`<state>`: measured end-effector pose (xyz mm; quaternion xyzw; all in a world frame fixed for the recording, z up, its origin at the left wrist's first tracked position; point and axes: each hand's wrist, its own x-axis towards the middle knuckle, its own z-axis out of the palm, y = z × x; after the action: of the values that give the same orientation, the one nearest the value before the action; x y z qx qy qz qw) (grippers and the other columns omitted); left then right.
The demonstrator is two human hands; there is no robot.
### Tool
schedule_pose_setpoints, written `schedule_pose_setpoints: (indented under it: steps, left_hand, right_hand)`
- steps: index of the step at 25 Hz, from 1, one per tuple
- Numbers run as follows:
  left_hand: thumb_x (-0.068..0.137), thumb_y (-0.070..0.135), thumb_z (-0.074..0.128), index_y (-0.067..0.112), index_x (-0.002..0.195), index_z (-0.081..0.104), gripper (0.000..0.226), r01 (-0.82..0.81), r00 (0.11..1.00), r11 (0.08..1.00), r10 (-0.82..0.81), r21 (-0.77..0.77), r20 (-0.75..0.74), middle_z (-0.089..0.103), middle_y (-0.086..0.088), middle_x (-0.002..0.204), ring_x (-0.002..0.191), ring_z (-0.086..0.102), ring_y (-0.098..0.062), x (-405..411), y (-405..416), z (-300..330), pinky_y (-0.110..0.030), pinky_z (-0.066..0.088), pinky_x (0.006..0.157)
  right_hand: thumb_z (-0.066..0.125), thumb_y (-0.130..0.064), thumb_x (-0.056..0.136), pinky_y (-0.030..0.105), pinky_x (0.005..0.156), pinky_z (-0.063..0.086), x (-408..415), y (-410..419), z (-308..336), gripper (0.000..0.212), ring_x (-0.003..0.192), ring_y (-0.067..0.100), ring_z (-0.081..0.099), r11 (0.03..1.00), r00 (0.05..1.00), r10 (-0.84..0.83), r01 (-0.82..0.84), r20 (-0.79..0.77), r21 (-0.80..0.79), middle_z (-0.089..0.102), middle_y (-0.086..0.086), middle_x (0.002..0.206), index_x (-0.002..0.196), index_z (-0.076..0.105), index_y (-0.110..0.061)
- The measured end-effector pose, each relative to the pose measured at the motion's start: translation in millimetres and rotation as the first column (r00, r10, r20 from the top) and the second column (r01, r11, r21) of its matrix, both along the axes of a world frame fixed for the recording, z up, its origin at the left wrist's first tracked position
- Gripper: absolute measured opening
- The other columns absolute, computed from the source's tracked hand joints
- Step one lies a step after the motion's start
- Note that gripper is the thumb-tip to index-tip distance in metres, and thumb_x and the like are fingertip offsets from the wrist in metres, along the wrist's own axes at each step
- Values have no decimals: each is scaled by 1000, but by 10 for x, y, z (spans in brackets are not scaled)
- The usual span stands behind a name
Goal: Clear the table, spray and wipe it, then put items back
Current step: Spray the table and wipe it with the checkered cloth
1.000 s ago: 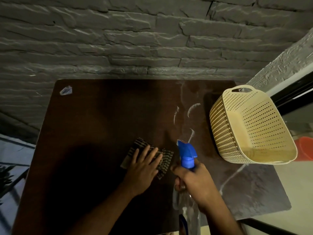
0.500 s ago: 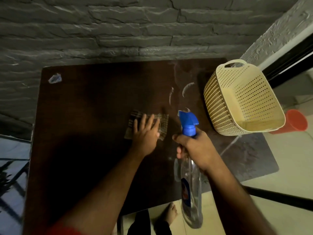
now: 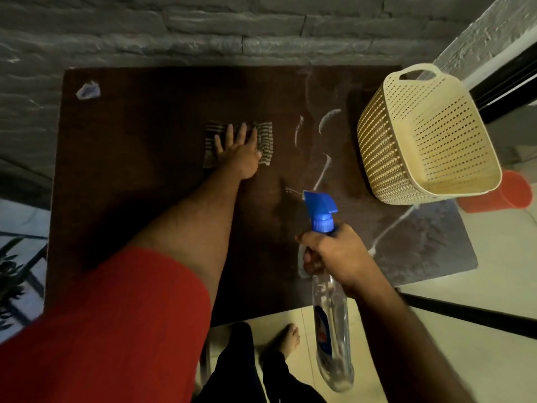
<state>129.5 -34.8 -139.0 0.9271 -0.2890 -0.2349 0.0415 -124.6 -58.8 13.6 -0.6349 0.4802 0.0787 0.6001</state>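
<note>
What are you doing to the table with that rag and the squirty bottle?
A person is cleaning a dark brown table. The left hand presses flat on a striped cloth near the middle of the tabletop. The right hand grips a clear spray bottle with a blue nozzle, held over the near edge. Wet streaks shine on the right side, beside a cream perforated basket. A small crumpled wrapper lies in the far left corner.

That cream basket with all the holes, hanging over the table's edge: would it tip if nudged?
Probably. The cream perforated plastic basket looks tilted at the dark brown table's right edge, partly overhanging. It appears empty and thin-walled, so likely light and easily shoved. Its rigid-looking walls should keep their shape.
</note>
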Motion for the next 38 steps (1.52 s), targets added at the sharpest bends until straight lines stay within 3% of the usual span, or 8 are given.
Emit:
schedule_pose_setpoints:
  steps: [4,9,16,22,26,28,33,38]
  left_hand:
    - [102,42,26,29,155,3,59,-22,999,999,23,-47,30,-8,3,163,148,-14,-27,-345,138,-30,-55,-10,117]
    - [102,43,27,29,155,4,59,-62,998,997,62,-43,5,-8,3,163,148,-15,-26,-795,276,17,-55,-11,116]
    - [103,43,27,29,155,4,59,-80,997,996,80,-44,11,-7,4,163,148,-14,-25,-1564,562,24,-54,-10,116]
    - [103,44,25,30,155,2,58,-121,993,992,121,-34,-14,-10,4,163,148,-15,-24,-2292,873,35,-55,-10,116]
    - [102,45,26,29,155,4,59,-95,995,995,96,-34,21,-6,3,163,149,-13,-25,-2862,1053,96,-54,-7,116]
    - [102,46,27,29,155,3,60,-38,998,999,39,-23,50,-5,2,164,149,-12,-25,-3062,1125,109,-54,-6,116]
    - [102,46,26,30,155,4,60,-61,997,997,63,-46,54,-7,2,163,149,-14,-26,-2498,822,55,-54,-9,116]
    - [103,43,25,29,154,-2,60,-107,990,994,109,27,-88,-14,1,162,147,-21,-28,-1458,177,94,-56,-12,116]
  right_hand:
    - [70,-26,71,39,62,48,-396,101,-43,16,59,24,60,993,989,107,-111,-105,-36,64,8,63,80,64,-14]
    - [65,-16,77,32,53,47,-702,193,-14,14,50,22,62,987,978,150,-156,-142,-29,61,8,58,85,62,-5]
    - [64,-12,81,23,45,45,-1194,219,95,8,49,21,58,991,988,130,-132,-78,-26,61,13,60,84,59,-7]
    - [67,-21,83,34,59,51,-1729,285,148,17,49,18,58,967,967,237,-244,-92,-78,65,10,60,94,59,-12]
    - [68,-19,83,44,67,57,-1873,306,154,17,54,21,62,980,983,179,-183,-48,-80,64,11,63,95,57,-14]
    - [68,-17,84,40,63,56,-1859,276,146,17,54,20,61,988,990,137,-138,-25,-74,63,10,64,97,56,-14]
    - [68,-17,84,32,55,49,-1614,157,84,14,49,17,58,985,992,126,-125,4,-116,63,8,58,93,57,-14]
    - [64,-13,80,33,59,50,-1354,77,21,10,48,18,57,986,996,86,-82,24,-147,65,14,58,86,56,-8]
